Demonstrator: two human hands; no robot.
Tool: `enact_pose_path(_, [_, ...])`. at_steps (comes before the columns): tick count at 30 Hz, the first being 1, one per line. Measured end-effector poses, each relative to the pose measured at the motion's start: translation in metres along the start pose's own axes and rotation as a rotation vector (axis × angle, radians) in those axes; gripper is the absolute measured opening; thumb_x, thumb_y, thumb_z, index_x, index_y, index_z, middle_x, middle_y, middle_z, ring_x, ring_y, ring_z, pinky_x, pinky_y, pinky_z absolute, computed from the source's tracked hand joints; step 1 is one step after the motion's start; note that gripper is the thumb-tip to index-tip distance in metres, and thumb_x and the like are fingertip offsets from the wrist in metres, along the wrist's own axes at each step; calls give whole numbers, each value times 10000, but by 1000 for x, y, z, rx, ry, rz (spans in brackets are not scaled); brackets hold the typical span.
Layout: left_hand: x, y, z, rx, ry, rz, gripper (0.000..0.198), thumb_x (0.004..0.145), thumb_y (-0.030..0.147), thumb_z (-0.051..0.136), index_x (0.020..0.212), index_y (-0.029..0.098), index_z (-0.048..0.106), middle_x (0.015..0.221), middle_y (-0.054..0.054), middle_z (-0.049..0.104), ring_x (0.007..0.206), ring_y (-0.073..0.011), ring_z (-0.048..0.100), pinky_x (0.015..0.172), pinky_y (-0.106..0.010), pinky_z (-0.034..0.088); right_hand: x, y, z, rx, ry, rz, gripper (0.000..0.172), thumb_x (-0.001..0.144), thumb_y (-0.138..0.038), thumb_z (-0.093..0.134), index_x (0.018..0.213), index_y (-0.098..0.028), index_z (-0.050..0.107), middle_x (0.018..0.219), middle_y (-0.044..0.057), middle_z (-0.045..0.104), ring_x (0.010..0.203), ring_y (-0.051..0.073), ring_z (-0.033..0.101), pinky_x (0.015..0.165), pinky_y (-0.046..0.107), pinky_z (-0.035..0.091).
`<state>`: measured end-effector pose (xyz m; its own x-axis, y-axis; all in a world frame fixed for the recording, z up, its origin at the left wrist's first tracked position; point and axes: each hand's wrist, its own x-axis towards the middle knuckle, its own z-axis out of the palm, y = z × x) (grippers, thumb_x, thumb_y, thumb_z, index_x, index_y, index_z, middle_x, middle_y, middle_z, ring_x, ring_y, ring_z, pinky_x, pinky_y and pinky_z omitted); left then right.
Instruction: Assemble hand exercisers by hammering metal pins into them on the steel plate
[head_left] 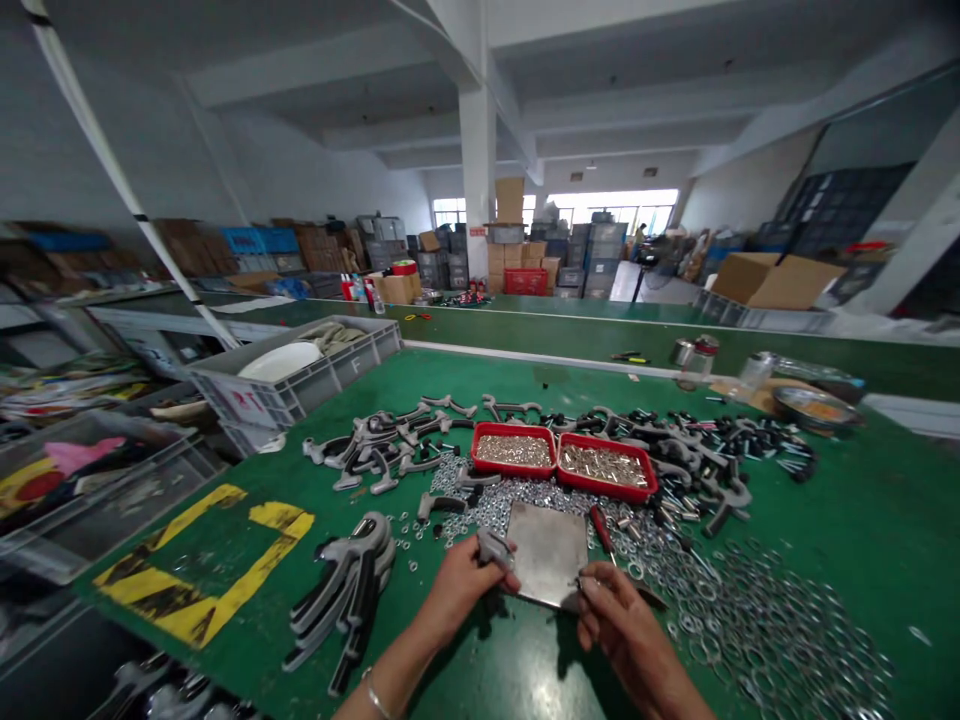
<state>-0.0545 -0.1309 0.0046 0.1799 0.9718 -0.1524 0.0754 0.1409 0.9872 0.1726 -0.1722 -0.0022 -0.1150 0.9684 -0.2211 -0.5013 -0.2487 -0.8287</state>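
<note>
My left hand [457,585] is closed round a small grey metal part [495,549], held just left of a flat square metal plate [547,555] lying on the green table [862,530]. At the plate's near right corner my right hand [626,625] pinches its fingertips on something too small to make out. A red-handled screwdriver [602,530] lies along the plate's right edge. Loose nuts and washers [757,620] spread out round the plate and to the right.
Two red trays [564,458] of small hardware stand beyond the plate. Grey and black handle parts [382,450] are heaped left and right of the trays, and a stack [341,595] sits near my left arm. A grey crate [292,385] stands at the far left.
</note>
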Motion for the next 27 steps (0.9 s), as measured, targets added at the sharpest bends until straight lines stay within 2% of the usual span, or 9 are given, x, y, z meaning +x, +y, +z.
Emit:
enact_pose_path(3, [-17, 1, 26, -293, -98, -16, 369, 775, 338, 705, 1047, 94, 651, 792, -117, 744, 753, -211, 711, 765, -309, 524, -2, 2, 12, -48, -78, 27, 341, 771, -468, 761, 880, -211, 566, 649, -55, 528, 512, 81, 448, 491, 238, 483])
enact_pose_path(5, [-24, 3, 36, -393, -134, -29, 347, 748, 316, 746, 1004, 96, 667, 808, -116, 747, 759, -204, 715, 780, -306, 527, -5, 3, 18, -100, -106, 22, 331, 786, -468, 747, 862, -209, 556, 643, -52, 538, 507, 78, 453, 480, 226, 481])
enact_pose_path(7, [-28, 5, 41, -434, -161, -53, 332, 717, 311, 779, 948, 97, 675, 797, -117, 745, 741, -208, 718, 773, -317, 538, -9, 4, 21, -151, -93, 22, 340, 793, -486, 734, 861, -209, 549, 573, -72, 504, 444, 61, 394, 410, 188, 431])
enact_pose_path(10, [-33, 4, 44, -417, -157, -72, 323, 697, 336, 799, 882, 105, 671, 749, -107, 734, 684, -205, 706, 710, -318, 551, -18, 4, 23, -192, -74, 74, 352, 824, -532, 680, 883, -215, 537, 484, -109, 444, 352, 28, 220, 295, 139, 295])
enact_pose_path(12, [-39, 2, 46, -408, -128, -55, 319, 696, 342, 804, 869, 111, 667, 723, -88, 719, 652, -189, 690, 675, -301, 547, -23, 4, 24, -193, -93, 109, 357, 830, -544, 666, 871, -221, 521, 491, -104, 473, 337, 21, 188, 272, 132, 270])
enact_pose_path(17, [-55, -3, 53, -454, -95, -37, 339, 712, 332, 796, 935, 106, 677, 789, -83, 706, 715, -184, 683, 702, -299, 549, -39, 4, 28, -97, -143, 71, 325, 821, -470, 710, 868, -222, 505, 552, -85, 511, 386, 42, 337, 327, 144, 379])
enact_pose_path(20, [-64, -2, 56, -390, -50, -32, 302, 701, 328, 797, 873, 111, 676, 741, -53, 681, 653, -155, 647, 609, -244, 512, -52, 5, 27, -106, -198, 63, 332, 803, -435, 741, 932, -212, 532, 604, -68, 555, 417, 53, 401, 374, 173, 443])
enact_pose_path(23, [-76, -1, 59, -352, -23, -21, 310, 682, 312, 806, 887, 123, 671, 728, -26, 666, 638, -147, 631, 573, -224, 482, -66, 7, 23, -131, -253, 95, 297, 848, -455, 684, 917, -204, 541, 529, -81, 533, 351, 47, 365, 342, 172, 403])
enact_pose_path(27, [-96, 3, 65, -333, -68, 12, 289, 708, 310, 790, 893, 116, 683, 743, -39, 680, 681, -160, 639, 641, -248, 503, -82, 7, 18, -132, -277, 129, 284, 890, -466, 622, 862, -196, 540, 494, -73, 524, 325, 50, 357, 321, 165, 363])
